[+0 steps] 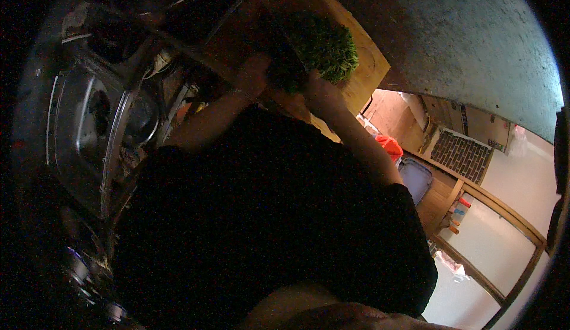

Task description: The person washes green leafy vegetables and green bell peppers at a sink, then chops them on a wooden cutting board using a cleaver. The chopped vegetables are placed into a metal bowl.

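A heap of green leafy vegetable or herb [331,51] lies on a wooden board [372,65] in front of me, in deep shade. My right hand [318,89] is at the near side of the heap, closed around what looks like the handle of a knife. The thin straight edge of its dark blade [293,47] runs away from that hand along the left side of the greens. My left hand [254,74] is at the board's near left part, beside a dark mass of greens; its fingers are lost in shadow, so its hold cannot be made out.
A metal sink [84,120] and metal vessels are at the left. A large blue-green surface [467,40] spans the upper right. Beyond my right arm are a red-orange item [388,147], a grey plastic tub [415,179] on the wooden floor, and wood-framed panels [494,241].
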A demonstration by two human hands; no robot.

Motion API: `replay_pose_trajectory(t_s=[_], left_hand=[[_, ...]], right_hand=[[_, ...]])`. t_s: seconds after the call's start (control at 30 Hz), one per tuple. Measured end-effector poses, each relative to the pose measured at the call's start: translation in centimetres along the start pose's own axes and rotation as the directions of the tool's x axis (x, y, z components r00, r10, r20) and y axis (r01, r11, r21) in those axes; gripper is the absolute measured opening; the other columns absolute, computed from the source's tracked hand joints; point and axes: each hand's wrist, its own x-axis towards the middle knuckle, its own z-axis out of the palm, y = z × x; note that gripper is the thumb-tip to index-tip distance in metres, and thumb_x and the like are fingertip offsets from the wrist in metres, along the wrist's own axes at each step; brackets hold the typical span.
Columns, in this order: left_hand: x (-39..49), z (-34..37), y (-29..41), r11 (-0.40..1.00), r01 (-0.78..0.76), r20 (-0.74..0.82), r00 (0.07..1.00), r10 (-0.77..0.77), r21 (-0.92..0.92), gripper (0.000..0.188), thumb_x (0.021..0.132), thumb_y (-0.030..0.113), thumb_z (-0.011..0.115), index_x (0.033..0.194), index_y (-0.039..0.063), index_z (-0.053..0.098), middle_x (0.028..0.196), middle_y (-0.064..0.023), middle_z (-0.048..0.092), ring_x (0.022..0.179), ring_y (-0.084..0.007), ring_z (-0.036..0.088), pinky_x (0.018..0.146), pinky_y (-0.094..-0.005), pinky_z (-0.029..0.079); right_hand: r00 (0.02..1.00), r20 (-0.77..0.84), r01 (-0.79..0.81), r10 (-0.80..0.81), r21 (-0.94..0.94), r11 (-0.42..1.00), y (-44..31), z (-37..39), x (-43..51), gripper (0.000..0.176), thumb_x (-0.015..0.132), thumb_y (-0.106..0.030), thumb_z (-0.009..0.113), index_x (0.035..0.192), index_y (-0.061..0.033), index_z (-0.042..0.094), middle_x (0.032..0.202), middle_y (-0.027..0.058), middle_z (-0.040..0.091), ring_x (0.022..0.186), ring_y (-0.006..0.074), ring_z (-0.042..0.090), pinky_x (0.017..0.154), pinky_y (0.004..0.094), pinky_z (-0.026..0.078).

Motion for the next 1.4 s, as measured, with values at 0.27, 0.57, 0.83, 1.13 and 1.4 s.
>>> replay_pose_trajectory(t_s=[0.27, 0.57, 0.83, 1.13, 1.4], left_hand=[[0.5, -4.0, 1.2, 0.918, -0.265, 0.233, 0.952, 0.199, 0.295, 0.050, 0.089, 0.020, 0.065, 0.137, 0.010, 0.063, 0.143, -0.0175, 0.060, 0.128, -0.0408, 0.057, 0.109, -0.0530, 0.047], [0.0, -4.6, 1.1, 0.970, -0.155, 0.478, 0.877, 0.049, 0.185, 0.053, 0.093, 0.028, 0.063, 0.144, 0.014, 0.057, 0.147, -0.0150, 0.057, 0.126, -0.0372, 0.060, 0.105, -0.0503, 0.051], [0.6, -3.9, -0.7, 0.983, -0.173, 0.328, 0.934, 0.144, 0.061, 0.044, 0.092, 0.020, 0.062, 0.134, 0.010, 0.063, 0.133, -0.0188, 0.064, 0.114, -0.0391, 0.065, 0.100, -0.0504, 0.054], [0.2, -6.5, 0.8, 0.983, 0.183, 0.214, 0.961, -0.175, -0.018, 0.042, 0.089, 0.014, 0.064, 0.130, 0.008, 0.065, 0.127, -0.0198, 0.066, 0.112, -0.0399, 0.065, 0.098, -0.0507, 0.053], [5.6, -6.5, 3.4, 0.902, 0.389, 0.144, 0.919, -0.366, -0.186, 0.040, 0.086, 0.009, 0.065, 0.126, 0.006, 0.067, 0.121, -0.0206, 0.068, 0.111, -0.0407, 0.064, 0.097, -0.0510, 0.053]], right_hand=[[0.994, -0.093, -0.030, 0.048, 0.190, 0.981, -0.7, -5.3, 0.6, 0.036, 0.095, -0.013, 0.053, 0.127, 0.0029, 0.047, 0.089, 0.0323, 0.068, 0.082, 0.0477, 0.070, 0.068, 0.0566, 0.057], [0.970, 0.241, -0.013, -0.007, 0.079, 0.997, -2.8, -5.2, -1.6, 0.045, 0.093, -0.017, 0.059, 0.130, 0.0052, 0.046, 0.101, 0.0322, 0.069, 0.086, 0.0493, 0.069, 0.074, 0.0566, 0.057], [0.975, 0.015, -0.219, 0.222, 0.230, 0.948, 3.1, 0.8, 0.8, 0.041, 0.099, -0.030, 0.058, 0.122, 0.0014, 0.045, 0.098, 0.0372, 0.067, 0.092, 0.0512, 0.069, 0.074, 0.0607, 0.055], [0.985, 0.049, -0.172, 0.166, 0.180, 0.969, -3.5, 0.2, -1.3, 0.052, 0.099, -0.041, 0.061, 0.124, 0.0029, 0.050, 0.097, 0.0357, 0.069, 0.088, 0.0523, 0.069, 0.081, 0.0579, 0.056], [0.916, -0.283, -0.149, 0.283, 0.414, 0.898, 2.6, 0.8, -3.3, 0.037, 0.101, -0.032, 0.058, 0.123, -0.0019, 0.054, 0.095, 0.0283, 0.071, 0.089, 0.0477, 0.070, 0.077, 0.0549, 0.054]])
